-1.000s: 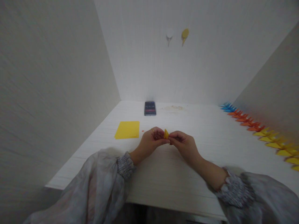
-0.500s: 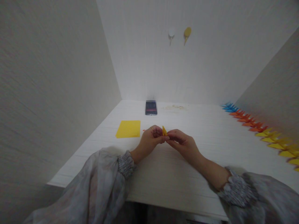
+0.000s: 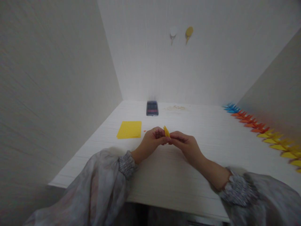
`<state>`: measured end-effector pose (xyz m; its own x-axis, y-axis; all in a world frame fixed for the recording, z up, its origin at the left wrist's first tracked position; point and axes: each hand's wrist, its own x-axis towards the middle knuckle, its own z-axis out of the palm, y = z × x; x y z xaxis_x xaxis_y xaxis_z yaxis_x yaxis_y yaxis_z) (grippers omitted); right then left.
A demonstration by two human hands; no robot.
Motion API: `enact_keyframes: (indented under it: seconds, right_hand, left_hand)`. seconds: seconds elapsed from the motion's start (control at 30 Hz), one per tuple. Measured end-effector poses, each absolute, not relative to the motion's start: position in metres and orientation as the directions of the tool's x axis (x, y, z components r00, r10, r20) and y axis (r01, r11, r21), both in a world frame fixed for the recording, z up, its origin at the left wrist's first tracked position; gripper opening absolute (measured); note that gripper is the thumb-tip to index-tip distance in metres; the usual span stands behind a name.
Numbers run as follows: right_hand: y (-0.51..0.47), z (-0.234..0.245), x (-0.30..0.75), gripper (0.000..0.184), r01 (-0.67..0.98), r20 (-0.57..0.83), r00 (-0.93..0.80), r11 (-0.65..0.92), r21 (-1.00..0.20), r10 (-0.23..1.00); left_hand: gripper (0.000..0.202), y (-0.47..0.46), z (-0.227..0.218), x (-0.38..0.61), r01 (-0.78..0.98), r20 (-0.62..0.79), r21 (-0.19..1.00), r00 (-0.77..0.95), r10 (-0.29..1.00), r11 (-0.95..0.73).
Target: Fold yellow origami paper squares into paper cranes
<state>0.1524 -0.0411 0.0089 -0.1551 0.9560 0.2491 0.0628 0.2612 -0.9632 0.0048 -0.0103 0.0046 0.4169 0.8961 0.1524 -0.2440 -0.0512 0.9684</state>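
Note:
A small piece of folded yellow origami paper point(image 3: 166, 131) stands upright between my hands above the white table. My left hand point(image 3: 154, 137) is closed on it from the left, thumb pressed against its lower end and a ring on one finger. From the right, the fingertips of my right hand point(image 3: 184, 141) pinch its lower edge. The fingers hide the bottom of the fold. Left of my left hand lies a stack of square yellow paper sheets point(image 3: 129, 130), with a tiny orange scrap point(image 3: 145, 131) beside it.
A dark phone-like device point(image 3: 152, 108), blurred, stands at the table's back. Along the right side runs a row of folded paper cranes, blue point(image 3: 231, 108), orange point(image 3: 250, 121) and yellow point(image 3: 279, 142). Two hooks, white point(image 3: 173, 32) and yellow point(image 3: 189, 31), are on the back wall.
The folded yellow paper has turned slightly, showing more of its broad side. My right fingertips have shifted a little around its lower edge. The table items are unchanged.

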Motion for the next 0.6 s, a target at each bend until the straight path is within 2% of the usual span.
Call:
enact_keyframes:
  seconds: [0.23, 0.4, 0.6]
  right_hand:
    - [-0.0398, 0.0062, 0.1484, 0.009, -0.027, 0.142, -0.083, 0.140, -0.990, 0.986]
    - [-0.0394, 0.0060, 0.1481, 0.010, -0.019, 0.135, -0.042, 0.134, -0.991, 0.990]
    - [-0.0418, 0.0069, 0.1472, 0.011, -0.066, 0.109, -0.031, 0.107, -0.992, 0.994]
  left_hand:
    - [0.023, -0.0084, -0.0002, 0.0044, -0.215, 0.163, 0.974, 0.421, 0.892, -0.077]
    - [0.022, -0.0070, -0.0020, 0.0040, -0.168, 0.246, 0.965, 0.334, 0.910, -0.199]
    - [0.019, -0.0079, 0.0008, 0.0042, -0.212, 0.208, 0.967, 0.333, 0.920, -0.142]
